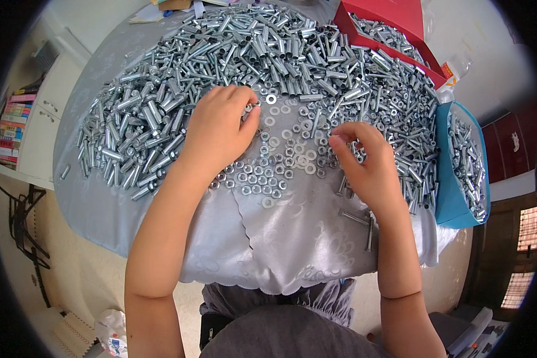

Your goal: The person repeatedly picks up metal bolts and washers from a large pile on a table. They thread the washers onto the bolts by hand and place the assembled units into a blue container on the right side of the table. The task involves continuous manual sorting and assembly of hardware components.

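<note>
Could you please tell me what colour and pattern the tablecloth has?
The tablecloth is silvery grey with a swirling pattern, best seen in the head view.

1. The view comes from the left of two fisheye cameras worn side by side on the person's head.
2. It faces steeply down and forward over the table [209, 256], upright and unmirrored, with the wearer's grey clothing [274, 334] at the lower edge and papers [146, 15] at the top.
3. The camera is near enough that the left hand [221, 125] and right hand [367, 152] show large, either side of the centre.
4. Its wide field reaches books [17, 125] at far left and a dark door [498, 256] at far right; edges bend toward a black, rounded rim.
</note>
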{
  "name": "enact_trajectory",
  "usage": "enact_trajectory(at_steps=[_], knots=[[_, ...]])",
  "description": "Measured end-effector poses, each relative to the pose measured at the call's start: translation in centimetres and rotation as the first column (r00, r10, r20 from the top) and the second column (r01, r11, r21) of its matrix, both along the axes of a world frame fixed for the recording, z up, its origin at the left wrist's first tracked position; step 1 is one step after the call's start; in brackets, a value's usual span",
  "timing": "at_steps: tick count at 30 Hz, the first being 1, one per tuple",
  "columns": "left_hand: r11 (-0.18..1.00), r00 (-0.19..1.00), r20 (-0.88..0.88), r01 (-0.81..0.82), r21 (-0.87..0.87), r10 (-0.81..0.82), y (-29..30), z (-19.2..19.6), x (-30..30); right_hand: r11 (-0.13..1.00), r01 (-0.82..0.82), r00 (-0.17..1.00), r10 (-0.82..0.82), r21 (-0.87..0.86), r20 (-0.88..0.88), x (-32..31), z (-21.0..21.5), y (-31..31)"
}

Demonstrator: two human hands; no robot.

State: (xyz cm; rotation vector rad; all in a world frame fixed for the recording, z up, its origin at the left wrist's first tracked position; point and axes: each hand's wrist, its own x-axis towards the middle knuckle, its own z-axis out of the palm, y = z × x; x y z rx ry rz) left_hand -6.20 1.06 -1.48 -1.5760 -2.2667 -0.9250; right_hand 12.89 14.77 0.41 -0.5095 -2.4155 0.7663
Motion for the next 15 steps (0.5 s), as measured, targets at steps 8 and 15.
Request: enact_trajectory(at_steps=[8,15], knots=[[0.996,1.0,-0.001,-0.014,0.087,0.014,-0.4,0.7,-0.2,0.959,-0.159,0.986,0.144,0.234,0.08,-0.4,0.8,-1.1],[0.993,0.997,0.076,-0.017,0.118,0.008,-0.6,1.0,-0.4,0.885,-0.315,0.893,0.154,0.342,0.424,-2.8,0.2,0.6]])
